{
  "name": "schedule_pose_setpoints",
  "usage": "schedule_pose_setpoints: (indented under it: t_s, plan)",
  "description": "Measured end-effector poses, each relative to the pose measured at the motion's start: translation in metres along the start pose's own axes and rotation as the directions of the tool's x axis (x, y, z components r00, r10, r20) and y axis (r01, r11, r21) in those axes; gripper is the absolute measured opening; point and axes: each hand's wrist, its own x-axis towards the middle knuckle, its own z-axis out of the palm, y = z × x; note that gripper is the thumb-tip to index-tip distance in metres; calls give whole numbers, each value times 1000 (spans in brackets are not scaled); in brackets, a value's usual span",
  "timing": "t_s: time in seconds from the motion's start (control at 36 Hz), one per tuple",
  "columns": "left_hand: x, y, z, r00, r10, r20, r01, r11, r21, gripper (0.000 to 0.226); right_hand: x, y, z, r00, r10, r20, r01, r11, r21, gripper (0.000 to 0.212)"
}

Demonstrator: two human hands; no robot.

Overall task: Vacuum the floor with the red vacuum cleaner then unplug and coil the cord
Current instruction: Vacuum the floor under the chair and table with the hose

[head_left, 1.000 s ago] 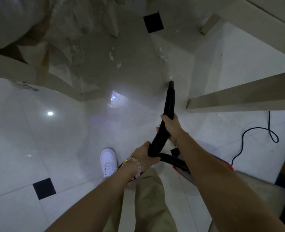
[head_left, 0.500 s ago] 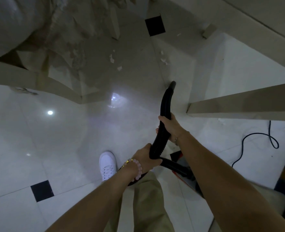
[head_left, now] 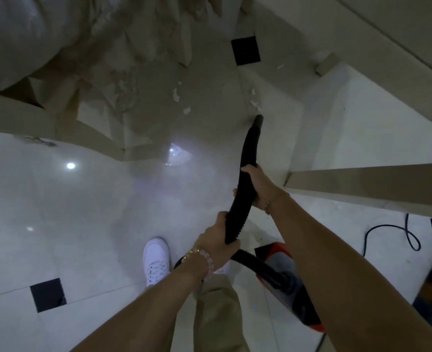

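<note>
The right hand (head_left: 260, 189) and left hand (head_left: 217, 241) are both gripping the black ribbed vacuum hose (head_left: 248, 158). Left of the hose, glossy white tile floor (head_left: 83, 212) is lying open; right of it, a beige straight-edged beam (head_left: 362, 184) is crowding in. Behind the hose the red vacuum cleaner (head_left: 282, 250) is sitting, its black cord (head_left: 387, 226) looping beyond.

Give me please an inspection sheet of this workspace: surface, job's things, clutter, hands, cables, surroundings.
Surface: glossy white tiled floor with black square insets.
Job's things: black ribbed vacuum hose, its nozzle low near the floor; red vacuum cleaner body beside the right arm.
Clutter: small white paper scraps ahead of the nozzle.
Hands: left hand and right hand both grip the hose.
Cables: black power cord looped on the floor, right side.
Surroundings: beige wooden beam at right; crumpled brown paper upper left.
</note>
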Motion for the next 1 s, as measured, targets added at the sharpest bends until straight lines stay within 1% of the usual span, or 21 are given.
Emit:
schedule_pose_setpoints:
  t_s: [0.06, 0.11, 0.22, 0.39, 0.47, 0.56, 0.72, 0.89, 1.0]
  plan:
    - [1, 3, -2, 1000, 9, -4, -9, 1000, -14, 43, 1, -5, 0, 998, 27, 51, -29, 998, 56, 21]
    - [3, 5, -4, 1000, 11, -9, -11, 999, -38, 43, 1, -7, 0, 997, 19, 81, -27, 995, 98, 21]
    - [3, 8, -5, 1000, 8, -10, -9, 996, -92, 42, -1, -5, 4, 993, -48, 105, 34, 991, 131, 26]
    - [6, 13, -6, 1000, -9, -21, 7, 993, -117, 43, -5, 1, 10, 988, -85, 127, 64, 985, 159, 41]
    - [10, 17, -10, 1000, -26, -15, 24, 992, -120, 43, -3, -1, 13, 985, -126, 119, 105, 981, 165, 44]
    - [11, 22, -12, 1000, -24, -4, 23, 991, -131, 41, 0, -5, 13, 984, -136, 115, 120, 983, 140, 47]
    - [12, 30, -13, 1000, -28, -4, 27, 988, -151, 39, -1, -13, 17, 986, -127, 112, 114, 987, 116, 40]
    - [12, 32, -14, 999, -44, 4, 44, 986, -160, 40, -2, -16, 20, 990, -117, 82, 108, 989, 105, 55]
    - [17, 36, -19, 999, -37, 7, 38, 982, -185, 41, 2, -21, 24, 990, -133, 45, 129, 988, 82, 52]
